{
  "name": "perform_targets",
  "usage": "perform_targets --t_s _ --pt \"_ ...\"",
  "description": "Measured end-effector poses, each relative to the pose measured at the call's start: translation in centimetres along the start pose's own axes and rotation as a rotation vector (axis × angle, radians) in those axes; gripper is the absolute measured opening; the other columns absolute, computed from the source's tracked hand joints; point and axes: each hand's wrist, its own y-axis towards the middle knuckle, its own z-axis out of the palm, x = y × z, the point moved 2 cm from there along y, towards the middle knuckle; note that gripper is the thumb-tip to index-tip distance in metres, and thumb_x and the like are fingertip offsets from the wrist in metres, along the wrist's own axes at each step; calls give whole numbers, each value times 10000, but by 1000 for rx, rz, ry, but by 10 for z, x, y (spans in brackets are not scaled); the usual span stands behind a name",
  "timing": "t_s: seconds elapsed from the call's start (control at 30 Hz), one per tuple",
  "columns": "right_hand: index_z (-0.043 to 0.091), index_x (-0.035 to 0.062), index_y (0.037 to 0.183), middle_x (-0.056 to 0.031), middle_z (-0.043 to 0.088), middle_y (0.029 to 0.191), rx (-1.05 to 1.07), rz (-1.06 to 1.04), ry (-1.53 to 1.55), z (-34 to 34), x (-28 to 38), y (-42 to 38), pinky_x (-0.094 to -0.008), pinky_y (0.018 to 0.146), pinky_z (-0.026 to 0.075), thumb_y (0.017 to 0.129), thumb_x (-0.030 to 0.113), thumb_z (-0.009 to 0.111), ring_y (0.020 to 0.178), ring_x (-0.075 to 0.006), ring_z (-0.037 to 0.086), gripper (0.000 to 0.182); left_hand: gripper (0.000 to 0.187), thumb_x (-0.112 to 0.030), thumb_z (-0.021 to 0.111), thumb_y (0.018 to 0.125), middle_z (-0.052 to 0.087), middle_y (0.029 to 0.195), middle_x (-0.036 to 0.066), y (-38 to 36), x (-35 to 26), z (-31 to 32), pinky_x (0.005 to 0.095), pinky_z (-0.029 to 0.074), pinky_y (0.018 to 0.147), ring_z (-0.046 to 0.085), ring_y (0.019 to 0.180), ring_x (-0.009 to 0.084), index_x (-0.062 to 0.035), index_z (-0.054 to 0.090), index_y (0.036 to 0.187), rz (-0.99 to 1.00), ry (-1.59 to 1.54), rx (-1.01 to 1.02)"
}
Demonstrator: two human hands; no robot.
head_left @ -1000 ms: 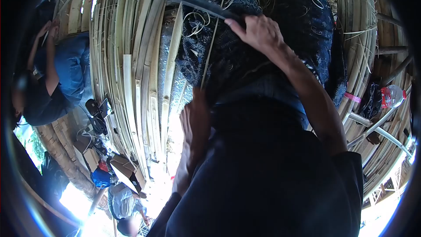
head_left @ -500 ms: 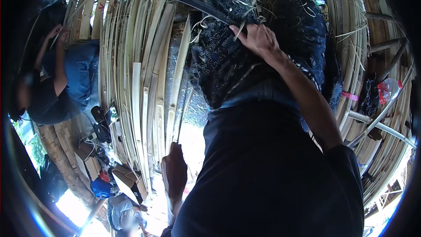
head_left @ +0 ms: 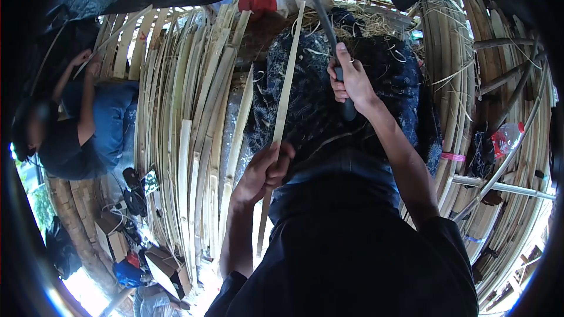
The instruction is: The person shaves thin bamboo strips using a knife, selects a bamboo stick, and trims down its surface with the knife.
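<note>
My right hand (head_left: pixel 351 82) is wrapped round the dark handle of a long blade (head_left: pixel 320 1), its thumb along the top, and the blade points up and away over my lap. In my left hand (head_left: pixel 267 170) is a thin, pale bamboo strip (head_left: pixel 288 76), gripped near its lower part, with its tip reaching up left of the blade. The strip and the blade are apart. Under both hands lies a dark patterned cloth (head_left: pixel 311 105) over my legs, with curled shavings on it.
Long bamboo slats (head_left: pixel 200 123) lie at the left, and more bundled slats (head_left: pixel 452 82) at the right. A person (head_left: pixel 82 117) sits at the far left. Cardboard boxes (head_left: pixel 167 270) stand lower left. A red-labelled plastic bottle (head_left: pixel 508 138) is at the right.
My left hand has risen toward my lap, bringing the strip up across the cloth. The blade has swung from pointing left to pointing upward. The camera view has shifted slightly.
</note>
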Motion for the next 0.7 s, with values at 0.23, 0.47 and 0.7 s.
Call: perform_targets --t_s 0.23,0.47,0.7 --pt "578 -4 643 -88 497 481 -68 -258 -528 -7 -25 0 -384 478 436 977 645 441 458 -193 552 743 267 -293 421 1076 460 675 -16 42 -9 25 210 294 415 394 502 39 -74 538 978 265 140 -236" --pt "634 0 705 -210 559 559 -11 -521 -820 12 -38 1 -449 532 494 939 590 563 509 -386 576 638 339 -294 525 1034 510 635 132 48 -10 24 391 389 537 508 539 216 -1 585 875 341 873 -537" --pt "579 251 1366 -10 566 889 -131 -1255 -1467 -8 -94 3 -273 508 465 895 205 724 680 -144 506 496 295 -278 606 986 553 628 142 43 -21 29 458 432 613 572 594 313 14 600 943 134 1137 -521"
